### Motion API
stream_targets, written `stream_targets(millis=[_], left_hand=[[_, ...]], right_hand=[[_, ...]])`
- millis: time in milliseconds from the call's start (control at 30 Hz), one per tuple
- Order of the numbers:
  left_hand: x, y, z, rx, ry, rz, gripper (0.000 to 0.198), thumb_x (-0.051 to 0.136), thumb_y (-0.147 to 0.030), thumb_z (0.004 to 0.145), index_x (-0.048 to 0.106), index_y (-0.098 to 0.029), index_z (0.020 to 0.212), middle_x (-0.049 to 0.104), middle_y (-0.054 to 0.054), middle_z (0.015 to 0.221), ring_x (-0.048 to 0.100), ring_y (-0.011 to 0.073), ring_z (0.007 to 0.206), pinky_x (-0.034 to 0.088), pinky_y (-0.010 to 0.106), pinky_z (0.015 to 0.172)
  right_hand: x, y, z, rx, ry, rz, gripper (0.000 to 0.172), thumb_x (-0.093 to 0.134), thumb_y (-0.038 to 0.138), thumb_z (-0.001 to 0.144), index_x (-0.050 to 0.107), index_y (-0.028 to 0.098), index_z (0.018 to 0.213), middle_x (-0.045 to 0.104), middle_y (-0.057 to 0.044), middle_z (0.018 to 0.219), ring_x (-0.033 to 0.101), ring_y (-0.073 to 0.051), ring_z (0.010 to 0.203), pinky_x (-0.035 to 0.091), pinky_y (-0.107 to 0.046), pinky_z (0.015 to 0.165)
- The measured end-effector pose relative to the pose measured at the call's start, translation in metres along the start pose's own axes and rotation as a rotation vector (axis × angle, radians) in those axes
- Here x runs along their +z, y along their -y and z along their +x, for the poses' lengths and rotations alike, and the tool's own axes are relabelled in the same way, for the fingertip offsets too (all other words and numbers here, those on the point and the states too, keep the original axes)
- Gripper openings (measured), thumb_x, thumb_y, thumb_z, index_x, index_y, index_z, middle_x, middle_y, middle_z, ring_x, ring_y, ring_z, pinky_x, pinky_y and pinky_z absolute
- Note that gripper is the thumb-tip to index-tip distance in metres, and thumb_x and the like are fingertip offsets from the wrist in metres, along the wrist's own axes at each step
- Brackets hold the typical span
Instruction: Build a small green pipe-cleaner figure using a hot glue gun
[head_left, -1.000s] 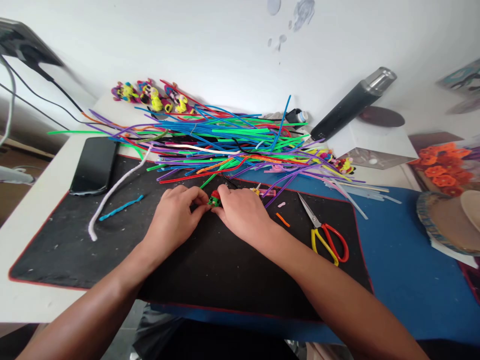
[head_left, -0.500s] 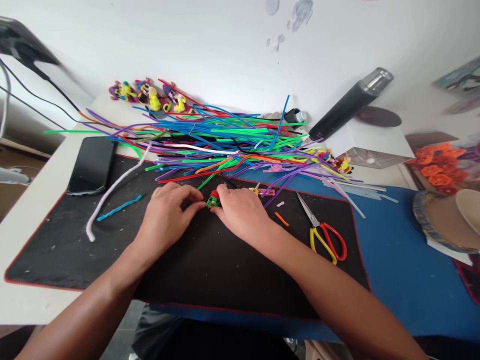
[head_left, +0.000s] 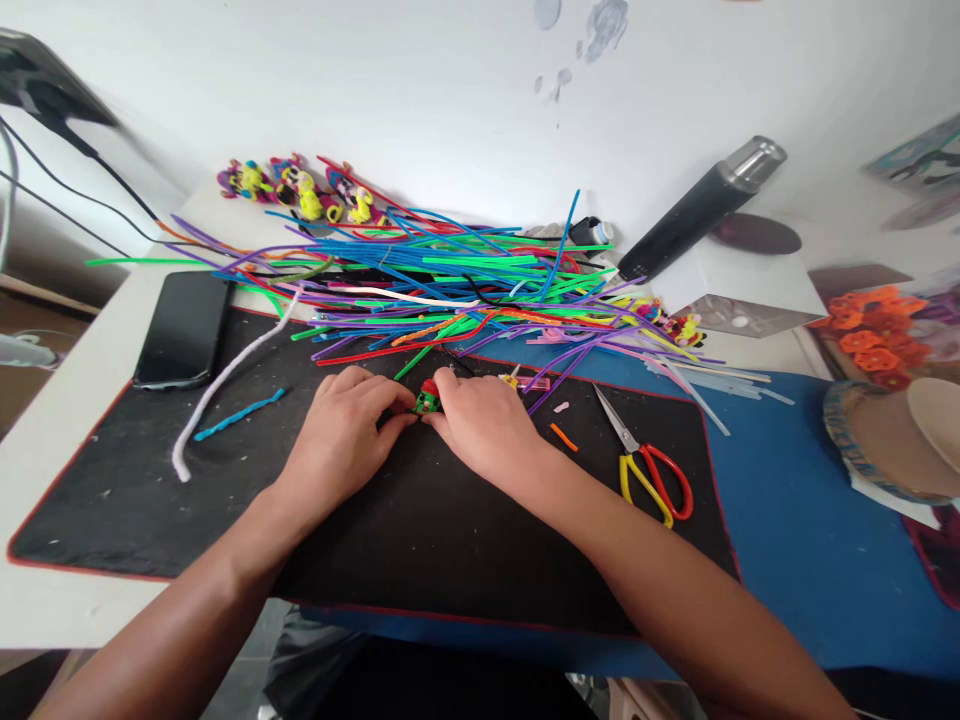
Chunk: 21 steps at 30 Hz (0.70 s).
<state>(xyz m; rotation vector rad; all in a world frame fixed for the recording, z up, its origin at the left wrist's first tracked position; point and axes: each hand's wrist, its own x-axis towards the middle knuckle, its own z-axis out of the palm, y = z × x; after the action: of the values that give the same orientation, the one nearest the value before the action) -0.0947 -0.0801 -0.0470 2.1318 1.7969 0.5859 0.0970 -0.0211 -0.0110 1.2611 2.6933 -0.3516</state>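
Observation:
Between my fingertips is a small green and red pipe-cleaner figure point(head_left: 427, 402), partly hidden by both hands. My right hand point(head_left: 484, 415) grips it from the right, thumb below and fingers over the top. From the left, my left hand point(head_left: 349, 420) pinches at its edge with thumb and forefinger; exactly what part lies in that pinch is hidden. Just beyond the hands lies a heap of coloured pipe cleaners point(head_left: 435, 285). A short orange piece point(head_left: 564, 437) and a small pale pink piece point(head_left: 561, 407) rest to the right of my right hand.
Scissors point(head_left: 637, 460) with red and yellow handles lie on the black mat point(head_left: 450, 540). Leftward are a phone point(head_left: 184, 330), a white pipe cleaner point(head_left: 225, 375) and a twisted blue one point(head_left: 240, 414). Finished figures point(head_left: 304, 190) sit at the back; a dark flask point(head_left: 701, 210) leans at right.
My left hand has shifted slightly right, its fingertips closing in on the figure. My right hand keeps its grip almost unmoved.

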Motion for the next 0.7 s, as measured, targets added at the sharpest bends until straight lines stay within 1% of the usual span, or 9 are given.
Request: stream_targets(millis=[367,567,700], left_hand=[[0.0002,-0.0021,-0.0012,0.099,-0.034,0.074,0.016,0.063,-0.025,0.102,0.078,-0.025,0.097,0.083,0.006,0.096,0.067,0.0317,0.097,0.049,0.047,0.089],[-0.0005,-0.0030,-0.0016,0.126,-0.062,0.101,0.018,0.063,-0.025,0.104,0.078,-0.025,0.095,0.082,0.006,0.094,0.066,0.0309,0.096,0.048,0.045,0.088],[0.0005,-0.0019,-0.0019,0.141,-0.060,0.122,0.021,0.060,-0.026,0.106,0.078,-0.025,0.095,0.083,0.006,0.095,0.066,0.0306,0.096,0.048,0.045,0.087]], right_hand=[[-0.0034,0.0003,-0.0005,-0.003,0.014,0.015,0.024,0.067,0.035,0.110,0.062,0.014,0.121,0.083,-0.016,0.096,0.082,-0.033,0.093,0.057,-0.039,0.082],[-0.0020,-0.0002,-0.0001,-0.010,0.003,0.008,0.024,0.067,0.036,0.110,0.063,0.014,0.119,0.083,-0.016,0.095,0.082,-0.033,0.091,0.057,-0.039,0.080],[-0.0011,-0.0002,-0.0002,-0.005,0.003,0.006,0.025,0.067,0.036,0.110,0.063,0.014,0.120,0.083,-0.016,0.095,0.082,-0.032,0.091,0.057,-0.039,0.080]])
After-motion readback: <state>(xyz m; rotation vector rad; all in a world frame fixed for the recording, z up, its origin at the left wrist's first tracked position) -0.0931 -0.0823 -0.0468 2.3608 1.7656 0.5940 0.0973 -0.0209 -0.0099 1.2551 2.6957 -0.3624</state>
